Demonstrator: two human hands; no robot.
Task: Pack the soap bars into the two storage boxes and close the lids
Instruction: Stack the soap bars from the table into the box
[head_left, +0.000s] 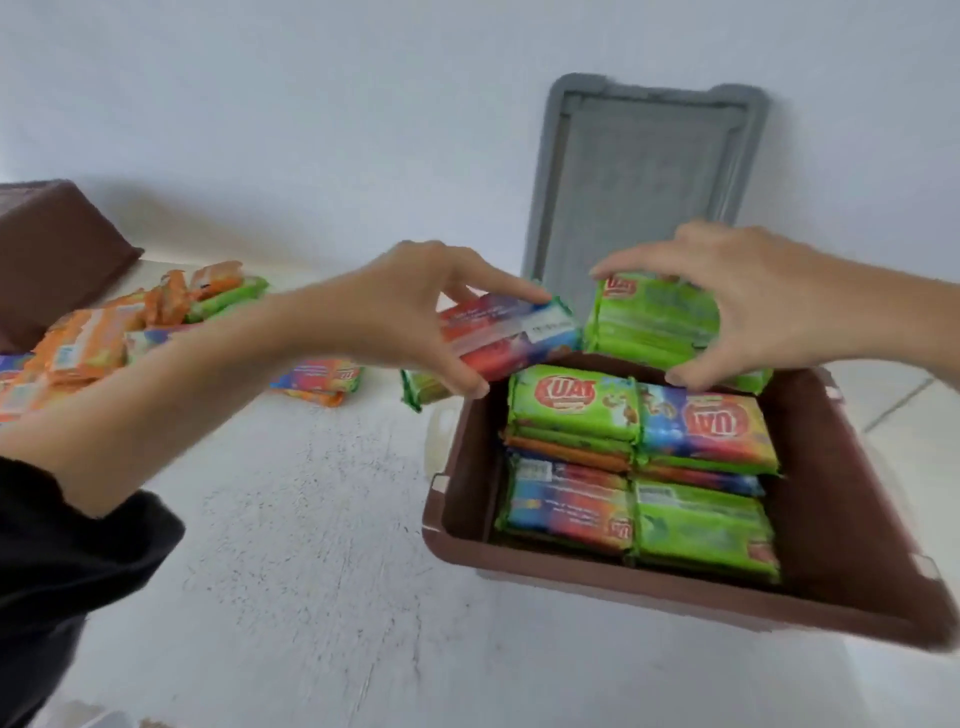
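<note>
I am mid-packing: the brown box (857, 493) is partly filled, with room apparently left at its far end. My left hand (415, 306) pinches a red-and-blue soap bar (519, 338), fingers on top and thumb beneath. My right hand (769, 301) curls round a green stack of bars (654, 322) the same way. Both loads hang just above the far rim. Next, I judge, each goes down flat into that gap. The loose bars (93, 338) lie back by my left forearm, and the grey lid (644, 171) stands just beyond my fingertips.

white surface (311, 519) | open brown box (841, 467) right | loose soap bars (88, 343) left | second brown box (57, 244) far left
</note>
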